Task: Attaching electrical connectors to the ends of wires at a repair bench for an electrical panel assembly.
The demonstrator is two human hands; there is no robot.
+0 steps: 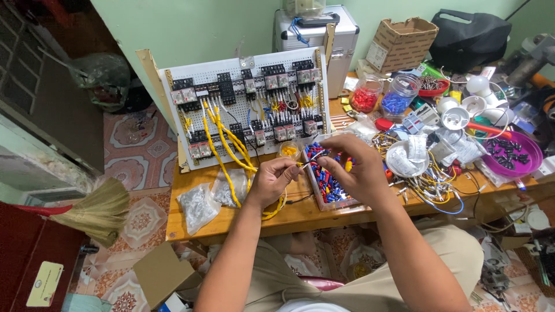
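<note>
Head view: left hand pinches a thin yellow wire; right hand grips its tip above a clear plastic tray of red and blue crimp terminals. Behind stands a white perforated relay board. Two clear jars hold red and blue pieces; a purple bowl holds black parts.

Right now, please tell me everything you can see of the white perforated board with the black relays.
The white perforated board with black relays stands tilted back on the wooden table, leaning toward the green wall in a pale wooden frame. Rows of black relay blocks cross its top and lower middle. Yellow wires loop down its front onto the table, with a few red and blue ones between. Neither hand touches it.
</note>
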